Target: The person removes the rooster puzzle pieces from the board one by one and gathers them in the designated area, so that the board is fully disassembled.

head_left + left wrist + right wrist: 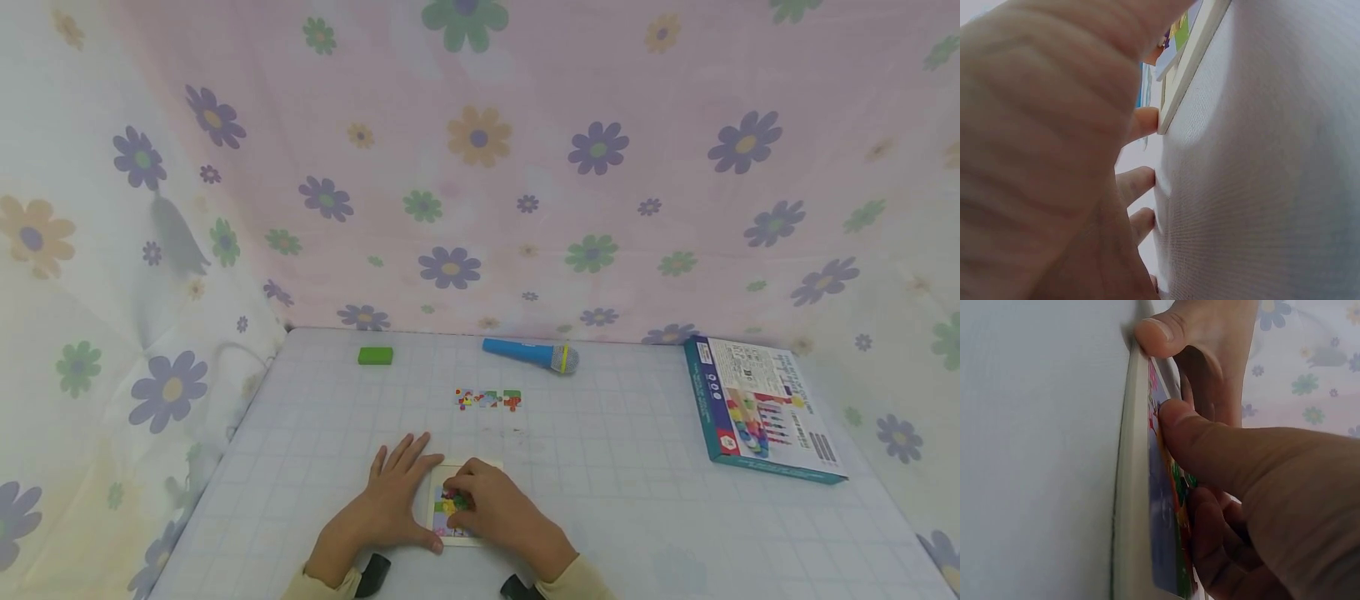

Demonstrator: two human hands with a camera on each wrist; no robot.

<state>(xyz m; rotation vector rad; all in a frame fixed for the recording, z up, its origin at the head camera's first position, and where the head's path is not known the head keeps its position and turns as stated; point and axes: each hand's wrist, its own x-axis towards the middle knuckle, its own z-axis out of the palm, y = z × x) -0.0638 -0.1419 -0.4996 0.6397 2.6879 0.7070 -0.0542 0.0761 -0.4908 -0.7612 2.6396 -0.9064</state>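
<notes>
A small jigsaw puzzle board (436, 500) with a pale frame lies flat at the table's near side, its colourful picture partly covered by the right hand. My left hand (393, 497) is spread along the board's left side. Its thumb touches the near left corner, and in the left wrist view a fingertip (1145, 122) meets the far corner. Over the picture, my right hand (497, 507) has curled fingers and pinches a puzzle piece (1186, 477) with green on it, mostly hidden. The right thumb (1179, 415) rests against the picture surface.
Several loose jigsaw pieces (487, 399) lie beyond the board. Farther back are a green block (375, 356) and a blue toy microphone (525, 352). A flat printed box (772, 408) lies at the right. Flowered cloth (525, 167) hangs behind the table.
</notes>
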